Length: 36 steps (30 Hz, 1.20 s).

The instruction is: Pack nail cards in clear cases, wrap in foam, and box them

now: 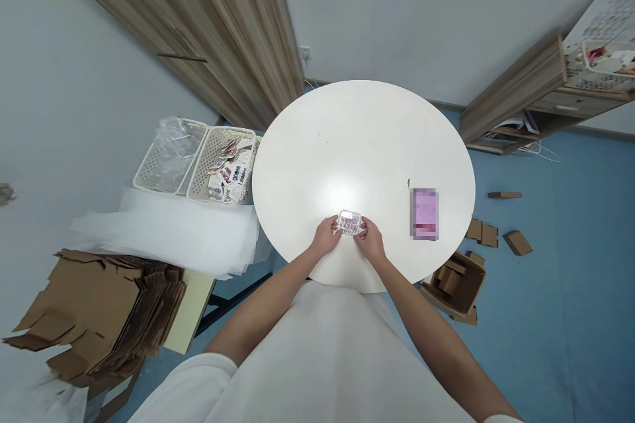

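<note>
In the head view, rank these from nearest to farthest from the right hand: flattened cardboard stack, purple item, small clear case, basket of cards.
From the right hand:
1. Small clear case: at its fingers.
2. Purple item: to the right, on the table.
3. Basket of cards: left, beyond the table edge.
4. Flattened cardboard stack: far left.

The purple rectangle [425,214] is blurred into blocks, and what the clear case [350,222] holds is too small to tell.
</note>
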Available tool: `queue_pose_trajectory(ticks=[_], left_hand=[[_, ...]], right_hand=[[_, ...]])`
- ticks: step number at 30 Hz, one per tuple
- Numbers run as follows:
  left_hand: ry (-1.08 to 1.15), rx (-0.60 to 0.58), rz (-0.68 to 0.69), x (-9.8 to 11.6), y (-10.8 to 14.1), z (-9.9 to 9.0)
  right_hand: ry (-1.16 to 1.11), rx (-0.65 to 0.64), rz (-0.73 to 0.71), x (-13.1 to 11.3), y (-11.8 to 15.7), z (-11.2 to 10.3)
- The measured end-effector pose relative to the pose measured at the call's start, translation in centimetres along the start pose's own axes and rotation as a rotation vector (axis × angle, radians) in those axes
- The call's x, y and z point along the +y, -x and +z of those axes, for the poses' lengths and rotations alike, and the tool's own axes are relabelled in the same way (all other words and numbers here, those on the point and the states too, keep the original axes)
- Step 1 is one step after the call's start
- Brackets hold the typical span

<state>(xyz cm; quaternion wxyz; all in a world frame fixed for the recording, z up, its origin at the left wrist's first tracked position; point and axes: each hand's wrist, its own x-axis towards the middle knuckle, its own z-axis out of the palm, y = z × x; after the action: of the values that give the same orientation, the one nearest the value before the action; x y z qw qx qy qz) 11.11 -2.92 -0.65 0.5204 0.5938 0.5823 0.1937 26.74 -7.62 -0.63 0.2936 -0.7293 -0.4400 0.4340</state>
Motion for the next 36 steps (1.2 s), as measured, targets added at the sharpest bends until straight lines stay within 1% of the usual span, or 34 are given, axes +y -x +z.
queue_pose_trajectory(ticks=[3, 8, 12, 16, 19, 22, 24, 26, 30, 32, 34, 36], left_hand=[[0.002, 0.026, 0.005, 0.3, 0.4, 0.1], [-0.084, 0.039, 0.033, 0.9, 0.8, 0.2], [-0.113, 0.01, 0.031, 1.2, 0.6, 0.1], [-0.071, -0.01, -0.009, 1.2, 0.6, -0.5], [0.003, 0.042, -0.03, 0.9, 0.5, -1.6], [0.048, 0.135, -0.043, 0.0, 0.1, -3.8], [0.043, 0.198, -0.055, -0.8, -0.6, -6.1], [0.004, 0.241, -0.068, -1.7, -1.4, -8.7], [-0.085, 0.276, -0.099, -3.5, -3.1, -14.1], [-0.108, 0.283, -0.112, -4.3, -3.8, -16.3], [-0.119, 0.276, -0.117, -5.0, -4.4, -17.8], [-0.118, 0.256, -0.109, -5.4, -4.8, -18.8]], right_hand=[[0.034, 0.004, -0.012, -0.2, -0.1, 0.1], [0.052, -0.008, -0.01, -0.5, -0.1, 0.2], [0.083, 0.001, -0.002, -0.8, 0.1, 0.2], [0.064, 0.001, 0.024, -1.6, 0.2, 0.5], [0.035, -0.019, 0.041, -3.0, -0.2, 1.6], [0.005, -0.042, 0.032, -5.1, -1.3, 3.8], [-0.015, -0.063, 0.017, -7.0, -2.4, 5.9], [-0.024, -0.087, -0.001, -9.0, -3.6, 8.3], [0.017, -0.144, -0.035, -12.9, -5.9, 13.2], [0.052, -0.159, -0.051, -14.3, -6.8, 15.3], [0.09, -0.159, -0.068, -15.3, -7.6, 16.9], [0.127, -0.148, -0.079, -15.9, -8.2, 18.0]])
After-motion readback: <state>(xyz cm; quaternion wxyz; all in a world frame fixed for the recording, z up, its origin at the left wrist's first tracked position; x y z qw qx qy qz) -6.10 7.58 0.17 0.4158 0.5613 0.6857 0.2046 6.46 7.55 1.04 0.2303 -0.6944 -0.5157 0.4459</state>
